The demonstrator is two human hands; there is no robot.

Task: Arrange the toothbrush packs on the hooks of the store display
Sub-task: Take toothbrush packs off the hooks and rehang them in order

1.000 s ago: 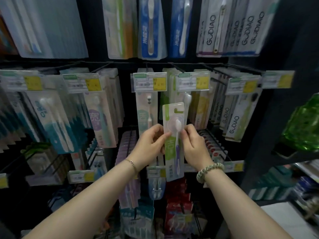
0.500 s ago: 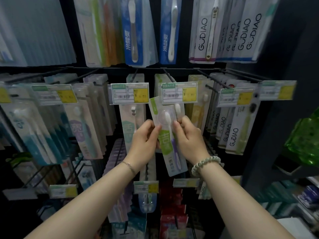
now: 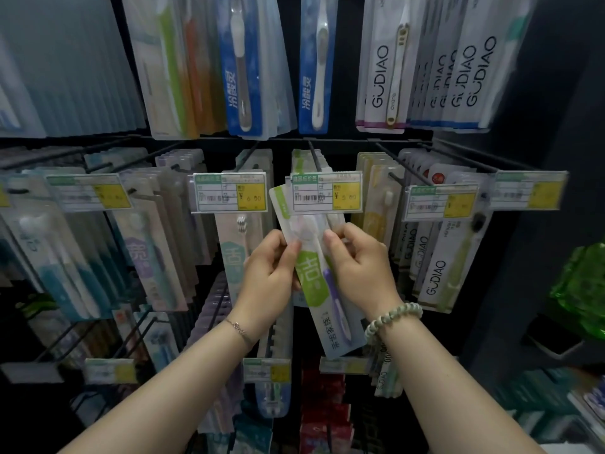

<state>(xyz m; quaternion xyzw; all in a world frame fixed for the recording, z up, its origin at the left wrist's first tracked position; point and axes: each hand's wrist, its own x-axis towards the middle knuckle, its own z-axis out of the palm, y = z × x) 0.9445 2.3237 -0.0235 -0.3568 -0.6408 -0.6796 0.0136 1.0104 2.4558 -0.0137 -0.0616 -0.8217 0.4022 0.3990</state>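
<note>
Both hands hold one pack [image 3: 312, 280] in front of the middle row of the display. The left hand [image 3: 266, 276] pinches its left edge between thumb and fingers, and the right hand [image 3: 358, 270] pinches the right edge, fingers curled. The pack is tilted with its top leaning left, and it holds a single brush with a purple handle beside a green panel. Its top corner sits just behind a price tag [image 3: 327, 195] at the end of a hook [image 3: 313, 157]; the tag hides whether the hook passes through the pack's hole. Further back on that hook hangs a stack [image 3: 299, 162] of matching green-edged packs. The next hook to the left, with a left tag [image 3: 229, 193], carries teal packs [image 3: 230, 257]. To the right hang yellow packs [image 3: 373, 178], then white GUDIAO packs [image 3: 437, 280]. The row above holds blue packs [image 3: 242, 77] and upper GUDIAO packs [image 3: 386, 70]. A bead bracelet [image 3: 393, 317] circles the right wrist and a thin chain [image 3: 237, 327] the left. A green object [image 3: 582, 286] sits on a shelf at far right
</note>
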